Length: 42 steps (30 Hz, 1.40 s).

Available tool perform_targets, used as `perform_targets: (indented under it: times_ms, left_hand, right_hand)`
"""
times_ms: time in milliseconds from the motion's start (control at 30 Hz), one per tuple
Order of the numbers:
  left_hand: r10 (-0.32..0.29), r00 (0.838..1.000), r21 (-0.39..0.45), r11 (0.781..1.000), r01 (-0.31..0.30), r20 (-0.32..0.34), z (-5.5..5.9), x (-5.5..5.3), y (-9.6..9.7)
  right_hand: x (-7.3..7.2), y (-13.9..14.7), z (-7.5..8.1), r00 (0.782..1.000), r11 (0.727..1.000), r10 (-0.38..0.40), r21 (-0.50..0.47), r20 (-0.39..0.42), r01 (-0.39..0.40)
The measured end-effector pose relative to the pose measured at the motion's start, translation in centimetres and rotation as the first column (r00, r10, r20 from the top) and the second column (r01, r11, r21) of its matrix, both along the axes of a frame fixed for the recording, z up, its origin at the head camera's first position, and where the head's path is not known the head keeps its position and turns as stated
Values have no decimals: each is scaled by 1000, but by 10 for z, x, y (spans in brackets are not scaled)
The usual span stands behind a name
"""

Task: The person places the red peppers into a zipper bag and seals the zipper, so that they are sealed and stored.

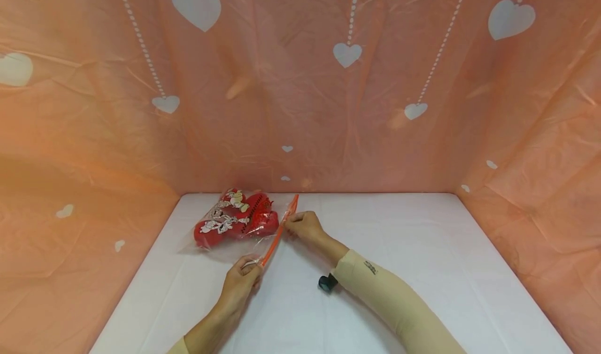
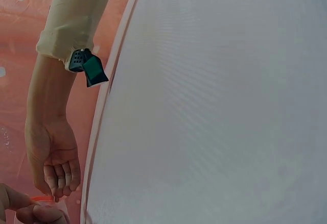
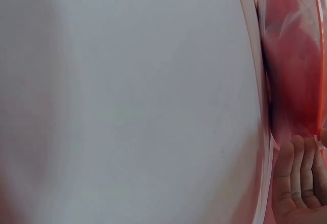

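A clear zip bag (image 1: 255,245) with an orange zip strip (image 1: 274,244) lies toward the back left of the white table. Inside it is a puffy red item (image 1: 235,215) printed with white cartoon figures and a checkered band. My left hand (image 1: 240,282) pinches the near corner of the bag, at the lower end of the strip, where a small white edge shows by the fingers. Farther up the strip, my right hand (image 1: 306,227) pinches the bag's edge between thumb and fingers. In the right wrist view the red item (image 3: 294,66) shows blurred through the plastic.
The white table (image 1: 399,249) extends to the right and in front of the bag. Orange sheeting (image 1: 319,108) with white hearts hangs behind it and at both sides. A small dark camera (image 1: 327,283) juts from the right wrist, below the beige sleeve (image 1: 389,291).
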<state>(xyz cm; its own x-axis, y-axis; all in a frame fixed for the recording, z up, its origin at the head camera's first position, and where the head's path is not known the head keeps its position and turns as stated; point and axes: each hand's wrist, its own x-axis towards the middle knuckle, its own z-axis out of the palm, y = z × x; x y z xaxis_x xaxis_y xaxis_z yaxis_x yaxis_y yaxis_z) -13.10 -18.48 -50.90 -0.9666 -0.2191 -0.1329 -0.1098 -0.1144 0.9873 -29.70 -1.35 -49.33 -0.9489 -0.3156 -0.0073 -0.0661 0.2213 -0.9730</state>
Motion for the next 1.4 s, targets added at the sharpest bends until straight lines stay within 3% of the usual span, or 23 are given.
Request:
perform_targets:
  times_ms: [567, 1400]
  left_hand:
    - [1, 1000, -4, 1000, -1, 11, 4, 5, -3]
    - [1, 1000, 7, 1000, -1, 7, 0, 7, 0]
  right_hand:
    - [-23, 4, 2, 996, 996, -84, -25, 36, 85]
    - [-50, 17, 6, 985, 985, -172, -12, -14, 172]
